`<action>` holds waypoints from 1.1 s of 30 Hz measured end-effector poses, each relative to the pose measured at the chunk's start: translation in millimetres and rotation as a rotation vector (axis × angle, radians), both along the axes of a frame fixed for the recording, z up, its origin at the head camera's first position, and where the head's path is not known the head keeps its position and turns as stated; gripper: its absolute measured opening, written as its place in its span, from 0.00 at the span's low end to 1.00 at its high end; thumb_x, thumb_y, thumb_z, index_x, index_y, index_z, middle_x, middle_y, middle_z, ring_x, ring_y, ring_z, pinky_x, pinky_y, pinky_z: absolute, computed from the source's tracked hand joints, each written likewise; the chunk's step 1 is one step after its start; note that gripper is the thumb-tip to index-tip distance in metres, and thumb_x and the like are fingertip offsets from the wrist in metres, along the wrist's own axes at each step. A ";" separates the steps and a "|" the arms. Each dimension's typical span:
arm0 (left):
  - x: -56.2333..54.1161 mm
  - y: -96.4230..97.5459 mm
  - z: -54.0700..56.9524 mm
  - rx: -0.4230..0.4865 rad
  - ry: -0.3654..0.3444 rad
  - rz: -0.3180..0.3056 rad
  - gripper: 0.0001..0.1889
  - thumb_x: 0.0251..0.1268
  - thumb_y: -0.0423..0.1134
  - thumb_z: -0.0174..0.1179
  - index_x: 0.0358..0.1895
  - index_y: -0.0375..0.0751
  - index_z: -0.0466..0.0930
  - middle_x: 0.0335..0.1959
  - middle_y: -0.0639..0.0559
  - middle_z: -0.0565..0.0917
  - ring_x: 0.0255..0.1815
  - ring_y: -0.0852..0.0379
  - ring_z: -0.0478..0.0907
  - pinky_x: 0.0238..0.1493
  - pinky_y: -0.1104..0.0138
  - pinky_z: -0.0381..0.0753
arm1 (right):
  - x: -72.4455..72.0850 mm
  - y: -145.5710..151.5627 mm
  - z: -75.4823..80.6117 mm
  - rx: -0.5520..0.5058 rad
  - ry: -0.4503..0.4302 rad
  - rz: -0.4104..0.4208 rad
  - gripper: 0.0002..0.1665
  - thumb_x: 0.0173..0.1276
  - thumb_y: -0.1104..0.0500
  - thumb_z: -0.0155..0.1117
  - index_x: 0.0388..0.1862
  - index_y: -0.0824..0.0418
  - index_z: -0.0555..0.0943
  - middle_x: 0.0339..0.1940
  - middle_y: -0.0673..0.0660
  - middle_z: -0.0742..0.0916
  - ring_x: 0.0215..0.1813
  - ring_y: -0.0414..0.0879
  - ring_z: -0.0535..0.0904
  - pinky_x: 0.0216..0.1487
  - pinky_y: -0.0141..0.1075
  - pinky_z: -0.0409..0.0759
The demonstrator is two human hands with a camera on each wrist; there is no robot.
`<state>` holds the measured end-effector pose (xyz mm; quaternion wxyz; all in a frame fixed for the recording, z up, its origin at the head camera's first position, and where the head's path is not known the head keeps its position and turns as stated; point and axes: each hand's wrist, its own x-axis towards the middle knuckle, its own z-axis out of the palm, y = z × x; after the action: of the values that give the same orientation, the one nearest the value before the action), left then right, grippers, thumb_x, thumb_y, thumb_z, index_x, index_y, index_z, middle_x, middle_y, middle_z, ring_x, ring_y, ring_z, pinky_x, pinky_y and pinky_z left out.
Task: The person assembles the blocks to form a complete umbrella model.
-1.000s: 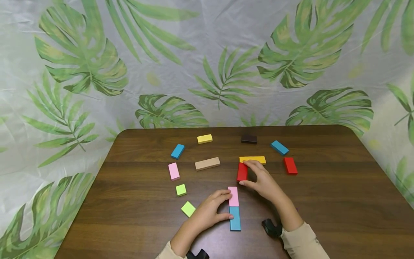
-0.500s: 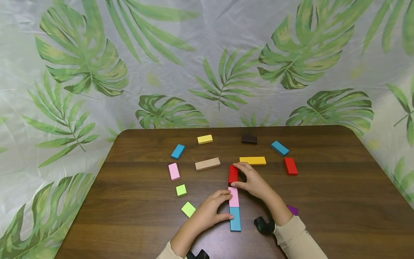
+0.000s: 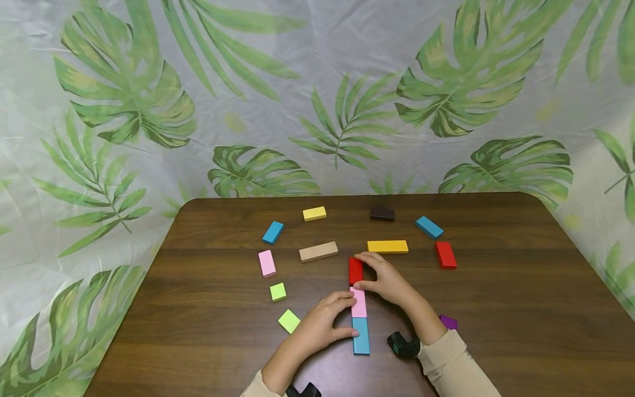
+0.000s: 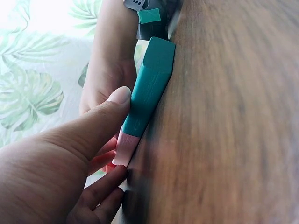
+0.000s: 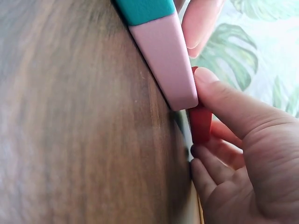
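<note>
In the head view a light-blue block (image 3: 360, 336) and a pink block (image 3: 359, 302) lie end to end in a line. My left hand (image 3: 317, 323) rests along their left side, its thumb touching the blue block and its fingertips on the pink one. A red block (image 3: 355, 270) sits at the far end of the pink block, slightly left of the line. My right hand (image 3: 389, 281) pinches it between thumb and fingers. The right wrist view shows the red block (image 5: 201, 123) partly behind the pink one (image 5: 166, 63); whether they touch, I cannot tell.
Beyond the hands lie a yellow-orange block (image 3: 387, 247), a tan block (image 3: 318, 252) and a dark block (image 3: 382, 213). Lime blocks (image 3: 278, 292) and another pink block (image 3: 267, 263) are at left. To the right are a second red block (image 3: 446, 255) and a partly hidden purple block (image 3: 448, 321).
My right hand has carried the red block left and slightly toward me, from beside the yellow-orange block to the pink block's far end. The left hand has stayed in place.
</note>
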<state>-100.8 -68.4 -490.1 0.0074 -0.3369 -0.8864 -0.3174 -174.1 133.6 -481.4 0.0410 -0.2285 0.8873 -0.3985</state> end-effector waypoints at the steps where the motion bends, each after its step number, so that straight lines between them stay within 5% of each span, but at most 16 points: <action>1: 0.0 0.0 -0.1 0.000 0.000 0.000 0.31 0.50 0.51 0.65 0.57 0.40 0.72 0.57 0.53 0.70 0.58 0.58 0.66 0.57 0.66 0.65 | 0.0 0.3 -0.3 -0.002 -0.003 0.003 0.39 0.52 0.52 0.70 0.61 0.63 0.68 0.60 0.63 0.70 0.61 0.58 0.64 0.59 0.53 0.60; 33: 1.3 -0.2 0.7 -0.011 -0.020 0.013 0.32 0.50 0.54 0.63 0.57 0.41 0.72 0.58 0.54 0.70 0.59 0.57 0.65 0.56 0.65 0.65 | -1.5 9.7 -2.5 -0.080 -0.089 0.059 0.33 0.57 0.56 0.66 0.61 0.62 0.69 0.59 0.60 0.71 0.61 0.57 0.63 0.60 0.54 0.58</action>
<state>-99.5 -68.6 -489.4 -0.0012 -0.3281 -0.8902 -0.3159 -175.6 143.3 -484.0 0.0828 -0.2379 0.8609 -0.4420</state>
